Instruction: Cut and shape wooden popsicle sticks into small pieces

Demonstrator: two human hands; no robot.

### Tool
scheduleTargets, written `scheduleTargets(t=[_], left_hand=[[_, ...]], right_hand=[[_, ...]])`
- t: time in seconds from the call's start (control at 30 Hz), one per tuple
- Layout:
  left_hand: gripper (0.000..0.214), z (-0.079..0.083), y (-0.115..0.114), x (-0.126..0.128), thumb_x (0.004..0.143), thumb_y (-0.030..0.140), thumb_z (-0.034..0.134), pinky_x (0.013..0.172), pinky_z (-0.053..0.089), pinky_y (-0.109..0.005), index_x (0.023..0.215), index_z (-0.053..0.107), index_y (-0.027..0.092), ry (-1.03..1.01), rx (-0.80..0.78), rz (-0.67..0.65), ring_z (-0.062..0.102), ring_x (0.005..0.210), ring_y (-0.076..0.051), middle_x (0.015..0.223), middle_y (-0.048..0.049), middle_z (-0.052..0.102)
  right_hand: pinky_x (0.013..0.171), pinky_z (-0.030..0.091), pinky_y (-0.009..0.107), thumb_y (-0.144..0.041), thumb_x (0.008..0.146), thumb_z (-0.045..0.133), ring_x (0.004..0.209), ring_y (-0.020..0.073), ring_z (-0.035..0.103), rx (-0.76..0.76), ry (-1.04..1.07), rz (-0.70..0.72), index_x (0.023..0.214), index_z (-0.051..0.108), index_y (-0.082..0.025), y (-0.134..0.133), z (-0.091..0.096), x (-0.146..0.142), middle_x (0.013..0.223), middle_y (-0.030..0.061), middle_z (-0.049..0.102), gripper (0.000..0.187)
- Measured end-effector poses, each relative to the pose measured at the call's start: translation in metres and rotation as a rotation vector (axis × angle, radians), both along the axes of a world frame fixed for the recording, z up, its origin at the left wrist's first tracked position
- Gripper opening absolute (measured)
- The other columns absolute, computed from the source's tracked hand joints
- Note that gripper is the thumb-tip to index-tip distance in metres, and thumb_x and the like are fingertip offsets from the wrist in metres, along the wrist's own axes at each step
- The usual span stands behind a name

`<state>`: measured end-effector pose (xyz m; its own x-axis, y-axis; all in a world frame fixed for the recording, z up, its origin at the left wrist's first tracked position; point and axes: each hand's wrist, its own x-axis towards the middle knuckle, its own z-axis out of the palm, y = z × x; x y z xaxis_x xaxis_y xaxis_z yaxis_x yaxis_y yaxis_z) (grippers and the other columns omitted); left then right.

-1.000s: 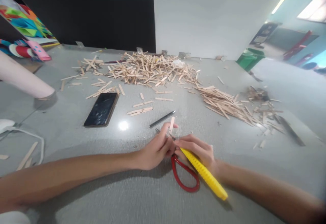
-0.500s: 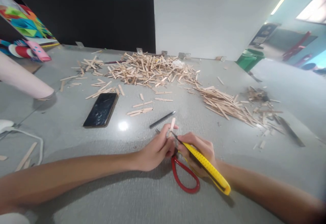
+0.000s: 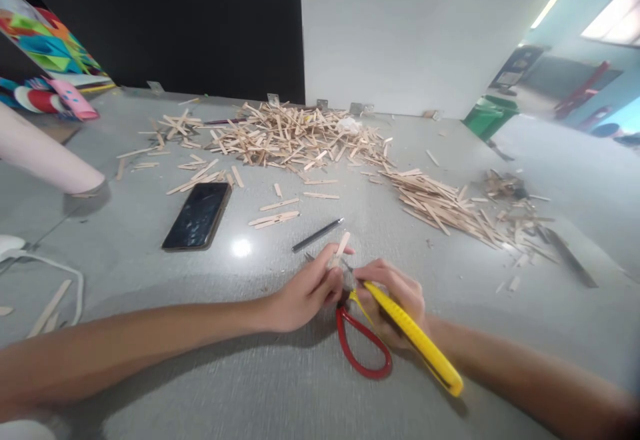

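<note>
Between the fingers of my left hand (image 3: 313,290) is a small wooden craft stick (image 3: 342,245), its pale end poking up past the fingertips. My right hand (image 3: 393,297) is closed round a yellow utility knife (image 3: 417,340); the blade points left toward the stick, close to my left fingers. Beneath both hands lies a pair of scissors with red handles (image 3: 364,353), partly hidden by them. A dark pen-like tool (image 3: 319,235) rests on the table just beyond my left hand.
A large heap of craft sticks (image 3: 295,137) spreads along the back, with another pile (image 3: 445,207) at right. A phone (image 3: 197,217) lies left of centre. At far right is a flat metal strip (image 3: 571,258). A white cable (image 3: 80,287) and a pale tube (image 3: 55,160) are at left.
My right hand has drawn slightly right and down with the knife, so the blade sits farther from the stick. The stick leans a little more to the right.
</note>
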<state>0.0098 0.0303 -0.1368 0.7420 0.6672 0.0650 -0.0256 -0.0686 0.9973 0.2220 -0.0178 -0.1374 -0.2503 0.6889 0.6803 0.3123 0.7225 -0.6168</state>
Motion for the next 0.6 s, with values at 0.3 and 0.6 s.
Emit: scheduleTargets(t=[0.3, 0.6], left_hand=[[0.044, 0.010, -0.003, -0.004, 0.118, 0.046, 0.031, 0.064, 0.038, -0.028, 0.117, 0.065, 0.018, 0.100, 0.091, 0.120, 0.046, 0.066, -0.015, 0.071, 0.0045, 0.046], [0.030, 0.020, -0.006, -0.006, 0.116, 0.043, 0.042, 0.069, 0.038, -0.029, 0.105, 0.058, 0.020, 0.168, 0.184, 0.149, 0.049, 0.073, -0.016, 0.080, 0.0027, 0.054]], right_hand=[[0.067, 0.054, 0.033, -0.022, 0.105, 0.064, 0.074, 0.0193, 0.065, -0.056, 0.058, -0.149, 0.128, 0.071, -0.023, 0.005, 0.000, -0.002, 0.095, 0.0051, 0.069, 0.024], [0.066, 0.053, 0.030, -0.017, 0.101, 0.068, 0.071, 0.0158, 0.064, -0.126, 0.018, -0.164, 0.130, 0.066, -0.024, 0.004, 0.001, -0.002, 0.091, 0.0010, 0.066, 0.030]])
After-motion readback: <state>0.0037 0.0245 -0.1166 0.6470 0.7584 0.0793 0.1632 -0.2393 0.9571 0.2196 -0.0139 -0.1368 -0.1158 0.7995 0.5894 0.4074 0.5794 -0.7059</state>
